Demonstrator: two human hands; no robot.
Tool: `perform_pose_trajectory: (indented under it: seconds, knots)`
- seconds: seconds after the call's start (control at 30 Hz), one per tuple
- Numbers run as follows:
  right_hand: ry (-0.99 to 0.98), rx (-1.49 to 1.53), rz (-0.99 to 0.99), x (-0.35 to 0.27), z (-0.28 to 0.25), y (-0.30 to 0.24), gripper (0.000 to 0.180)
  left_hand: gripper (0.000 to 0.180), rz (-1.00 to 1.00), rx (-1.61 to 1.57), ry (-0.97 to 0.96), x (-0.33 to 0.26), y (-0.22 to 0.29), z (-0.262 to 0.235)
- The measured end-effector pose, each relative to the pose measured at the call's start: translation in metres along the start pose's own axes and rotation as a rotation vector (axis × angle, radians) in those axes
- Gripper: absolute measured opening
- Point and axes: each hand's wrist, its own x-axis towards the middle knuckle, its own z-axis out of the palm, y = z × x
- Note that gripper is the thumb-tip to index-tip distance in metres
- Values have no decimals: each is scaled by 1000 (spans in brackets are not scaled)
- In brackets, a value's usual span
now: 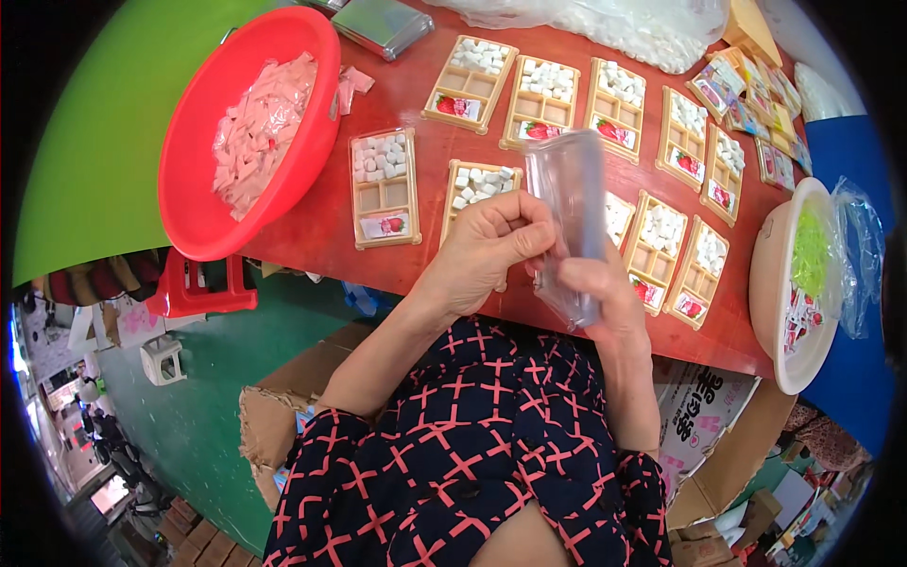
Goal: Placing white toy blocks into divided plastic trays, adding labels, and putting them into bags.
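A stack of transparent plastic covers (578,194) stands on edge between my hands, above the near edge of the red table. My right hand (609,288) is closed round its lower right side. At its left edge, my left hand (501,241) pinches the plastic between thumb and fingers. Beneath my left hand lies a beige divided tray (478,178) with white cubes in it, partly covered by the hand. Another such tray (385,197) sits to the left, holding white cubes and a small strawberry-printed packet (385,226). Part of a further tray (619,215) shows behind the covers.
More filled trays (543,94) stand in rows across the red table (312,231). A red basin (326,104) of pink packets is at left, a pale basin (767,274) with green and printed packets at right. Transparent cases (383,26) and a large plastic bag (642,33) lie behind.
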Motion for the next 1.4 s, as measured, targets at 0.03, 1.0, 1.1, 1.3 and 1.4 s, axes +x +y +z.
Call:
perform_pose_trajectory:
  seconds: [0.03,1.0,1.1,1.3,1.4]
  knots:
    - [14,146,13,-1,-2,0,77,6,32,-16,-17,-1,1,1]
    - [456,-339,-243,-36,-23,-1,73,57,447,2067,390,8,-37,-42]
    - [448,-318,-250,-38,-23,-7,74,62,370,1966,263,10,-40,-46]
    - [509,-293,-265,-45,-40,-11,74,76,279,1862,458,2,-39,-37]
    - [566,-256,-347,-45,-42,-12,73,80,225,1854,498,5,-38,-33]
